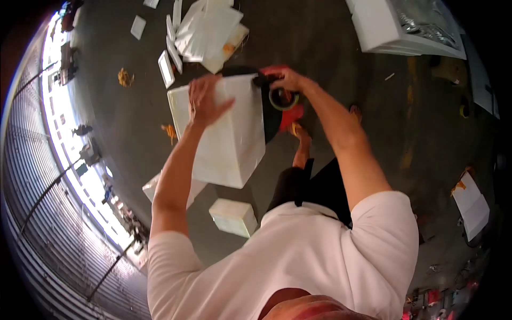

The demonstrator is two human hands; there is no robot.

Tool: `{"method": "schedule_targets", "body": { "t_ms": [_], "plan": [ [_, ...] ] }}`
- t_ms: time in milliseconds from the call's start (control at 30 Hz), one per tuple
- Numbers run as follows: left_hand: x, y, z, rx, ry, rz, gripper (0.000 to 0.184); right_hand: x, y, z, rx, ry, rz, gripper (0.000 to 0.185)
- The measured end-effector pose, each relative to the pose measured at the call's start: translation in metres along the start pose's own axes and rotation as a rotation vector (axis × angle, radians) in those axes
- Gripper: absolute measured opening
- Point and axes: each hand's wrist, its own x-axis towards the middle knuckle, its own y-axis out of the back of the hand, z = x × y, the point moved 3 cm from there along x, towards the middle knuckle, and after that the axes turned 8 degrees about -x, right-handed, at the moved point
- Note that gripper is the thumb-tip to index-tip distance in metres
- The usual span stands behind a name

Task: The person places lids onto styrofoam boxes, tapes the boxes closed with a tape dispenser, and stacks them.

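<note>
A large white box (218, 138), which looks like foam, stands before me with its top and one side showing. My left hand (205, 101) lies on its upper face, fingers stretched and thumb spread, slightly blurred. At the box's upper right corner, my right hand (288, 80) is closed around a roll of tape (283, 100). A small black part (260, 80) sits between that hand and the box edge; its exact kind is unclear. Behind the box's right side is a red and black object (290, 114), mostly hidden.
White panels (210, 32) lie heaped beyond the box. A smaller white block (233, 217) rests on the floor near my legs. At the upper right stands a white container (378, 26) with clear plastic in it. Crumpled orange-brown scraps (126, 78) lie to the left.
</note>
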Motion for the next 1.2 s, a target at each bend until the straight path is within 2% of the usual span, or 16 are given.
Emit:
{"method": "schedule_targets", "body": {
  "t_ms": [67,100,267,367,400,467,533,600,733,867,933,967,1000,1067,1100,1200],
  "plan": [
    [0.007,0.004,-0.016,0.002,0.152,0.030,0.057,-0.010,0.003,-0.022,0.177,-0.025,0.063,0.058],
    [0.004,0.003,-0.029,0.053,0.179,0.105,0.055,-0.031,-0.002,-0.032,-0.031,-0.060,-0.089,0.060],
    [-0.010,0.000,-0.104,0.067,0.809,0.257,0.065,-0.144,-0.029,0.003,-0.225,-0.011,-0.103,0.060],
    [-0.036,0.005,-0.128,0.023,1.004,0.418,0.071,-0.128,-0.011,0.015,0.114,-0.181,-0.014,0.060],
    [-0.038,0.001,-0.124,0.026,0.980,0.417,0.071,-0.110,0.002,0.011,0.100,-0.143,-0.014,0.059],
    [-0.032,-0.005,-0.089,-0.009,0.473,0.643,0.071,-0.074,0.022,0.000,-0.013,-0.011,0.021,0.059],
    [-0.003,-0.010,0.029,0.033,0.008,0.170,0.072,-0.051,0.040,-0.004,-0.211,0.021,0.085,0.059],
    [0.015,-0.010,0.074,-0.047,-0.018,0.144,0.071,-0.045,0.046,-0.014,-0.130,-0.006,0.082,0.059],
    [0.025,-0.013,0.038,-0.066,0.155,0.153,0.070,-0.107,0.023,-0.017,-0.105,-0.056,-0.013,0.060],
    [0.047,-0.009,-0.006,-0.058,0.451,0.238,0.070,-0.123,0.002,-0.014,-0.131,-0.076,-0.039,0.061],
    [0.048,-0.007,-0.047,-0.072,0.810,0.364,0.074,-0.090,0.013,-0.024,-0.024,-0.173,0.033,0.061],
    [0.044,-0.007,-0.063,-0.096,0.784,0.514,0.079,-0.064,0.024,-0.025,0.001,-0.062,0.038,0.060],
    [0.035,-0.003,-0.071,-0.149,0.522,0.513,0.085,-0.035,0.030,-0.019,0.038,0.015,0.090,0.059],
    [0.012,0.002,-0.039,0.030,0.067,0.186,0.096,0.016,0.031,-0.016,-0.019,0.057,0.148,0.058],
    [0.005,0.004,-0.011,-0.003,0.097,-0.034,0.100,0.034,0.030,-0.023,-0.121,0.027,0.151,0.058],
    [-0.006,-0.005,-0.041,-0.079,0.307,0.150,0.097,0.058,0.008,-0.031,-0.061,-0.033,0.173,0.059]
  ]
}}
